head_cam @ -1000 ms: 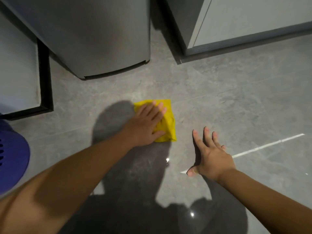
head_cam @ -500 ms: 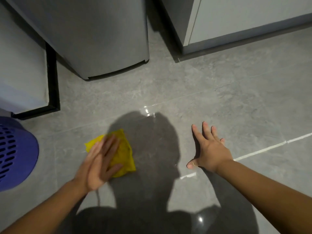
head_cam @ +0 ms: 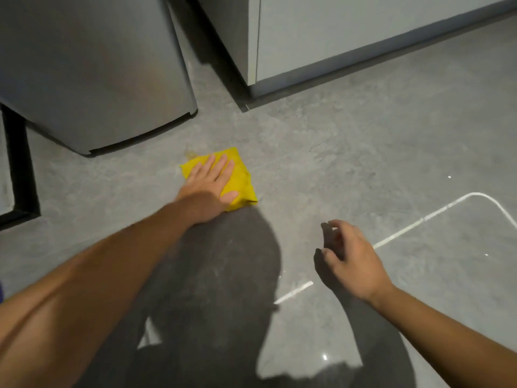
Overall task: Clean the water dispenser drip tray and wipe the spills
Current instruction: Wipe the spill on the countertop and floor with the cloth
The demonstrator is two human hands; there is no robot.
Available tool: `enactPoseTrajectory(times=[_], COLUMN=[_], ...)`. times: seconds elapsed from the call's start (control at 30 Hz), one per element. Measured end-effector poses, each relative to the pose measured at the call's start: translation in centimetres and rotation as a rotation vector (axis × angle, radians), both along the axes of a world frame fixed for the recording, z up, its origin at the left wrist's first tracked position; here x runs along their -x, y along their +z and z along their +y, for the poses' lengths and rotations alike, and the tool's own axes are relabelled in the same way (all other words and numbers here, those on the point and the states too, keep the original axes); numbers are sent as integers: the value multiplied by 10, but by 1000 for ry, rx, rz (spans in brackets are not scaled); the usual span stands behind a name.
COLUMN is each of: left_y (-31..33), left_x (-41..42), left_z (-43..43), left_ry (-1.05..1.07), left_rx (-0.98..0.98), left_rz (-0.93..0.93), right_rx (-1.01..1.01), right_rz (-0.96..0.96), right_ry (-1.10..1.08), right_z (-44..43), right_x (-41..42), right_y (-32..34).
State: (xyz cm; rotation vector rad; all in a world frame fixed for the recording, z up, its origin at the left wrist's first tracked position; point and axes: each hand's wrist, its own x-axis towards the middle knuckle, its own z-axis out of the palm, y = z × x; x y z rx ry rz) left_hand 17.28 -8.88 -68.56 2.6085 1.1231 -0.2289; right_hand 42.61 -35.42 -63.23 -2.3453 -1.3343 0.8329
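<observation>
Now, left grip [head_cam: 208,189] presses the yellow cloth [head_cam: 241,179] flat-fingered; right grip [head_cam: 351,259] hovers loosely curled, empty.

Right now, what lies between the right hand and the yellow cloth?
Only bare floor, partly shadowed, separates the right hand from the yellow cloth, in the head view.

Yellow cloth [head_cam: 240,177], grey floor [head_cam: 363,152]

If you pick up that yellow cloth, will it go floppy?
Probably floppy: the yellow cloth looks soft and creased under the left hand. It likely slides easily, since the floor looks smooth and shiny. It looks thin, so probably light.
</observation>
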Motion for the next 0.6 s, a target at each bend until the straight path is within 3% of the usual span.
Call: enactPoseTrajectory(times=[0.07, 0.2, 0.33, 0.43, 0.53, 0.6], left_y=[1, -2, 2, 3, 24, 57], left_x=[-35, -62, -24, 10, 34, 45], left_z=[-42, -135, -199, -218, -213, -208], left_ry=[-141, -433, -472, -250, 303, 723], left_rx=[10, 27, -94, -12, 367, 630], left_rz=[-105, -83, -269, -308, -199, -234], right_rx=[30, 96, 107, 128, 201, 295], right_rz=[54, 165, 384, 497, 583, 621], right_ry=[-49, -287, -500, -570, -646, -661], right_z=[-2, 5, 7, 5, -9, -25], right_x=[-4, 5, 26, 42, 53, 58], right_y=[-1, -6, -14, -11, 17, 53])
